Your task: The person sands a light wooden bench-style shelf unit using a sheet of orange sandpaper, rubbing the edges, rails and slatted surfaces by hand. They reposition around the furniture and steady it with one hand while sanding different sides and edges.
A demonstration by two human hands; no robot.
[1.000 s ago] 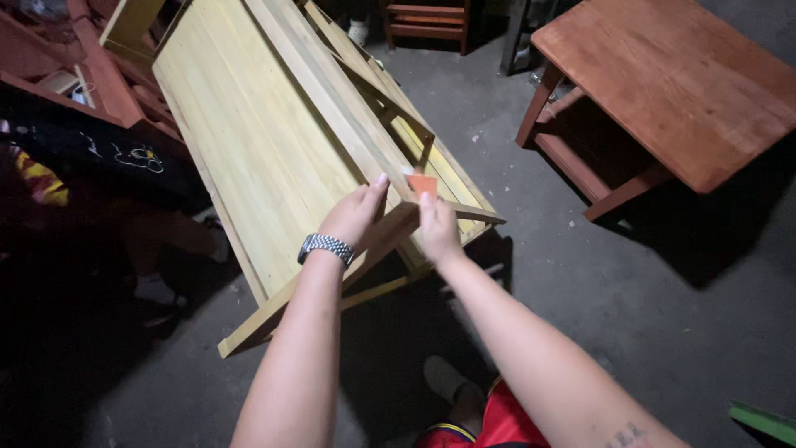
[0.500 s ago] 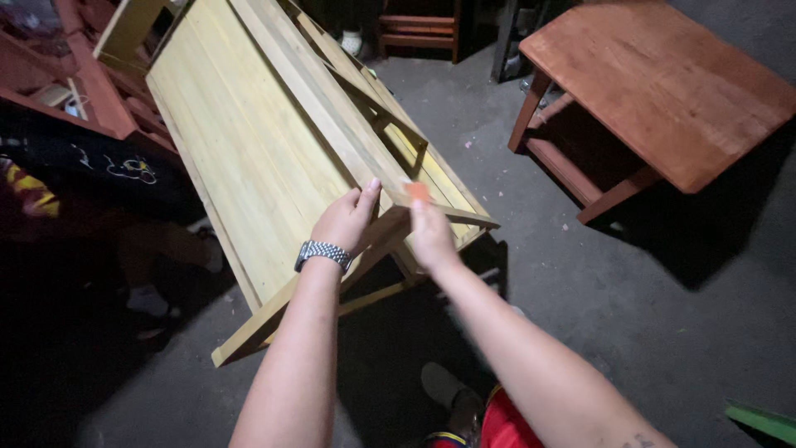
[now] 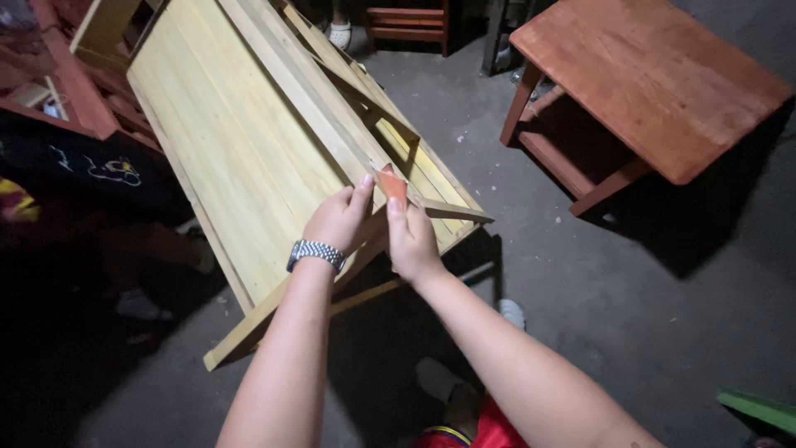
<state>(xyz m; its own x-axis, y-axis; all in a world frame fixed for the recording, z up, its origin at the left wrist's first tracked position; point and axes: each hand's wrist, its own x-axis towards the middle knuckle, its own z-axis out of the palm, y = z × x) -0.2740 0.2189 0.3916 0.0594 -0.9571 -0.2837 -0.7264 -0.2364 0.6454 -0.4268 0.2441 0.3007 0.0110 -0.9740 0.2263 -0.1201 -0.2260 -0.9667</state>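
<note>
Both your left hand and right hand pinch a small orange sandpaper piece against the tilted pale-yellow wooden table frame, steadying its edge.

orange sandpaper piece | small, folded | pinched upright | against pale wooden table frame, tipped over

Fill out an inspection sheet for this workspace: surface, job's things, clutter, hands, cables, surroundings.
Surface: grey concrete floor, dusty.
Job's things: unfinished pale wooden table tipped on its side; small orange piece, apparently sandpaper, pressed on its leg.
Clutter: nothing seen.
Hands: left hand, wristwatch on it, grips the leg; right hand pinches the orange piece.
Cables: nothing seen.
Surroundings: reddish-brown finished table on the right, dark red furniture on the left, green object at the lower right.
</note>
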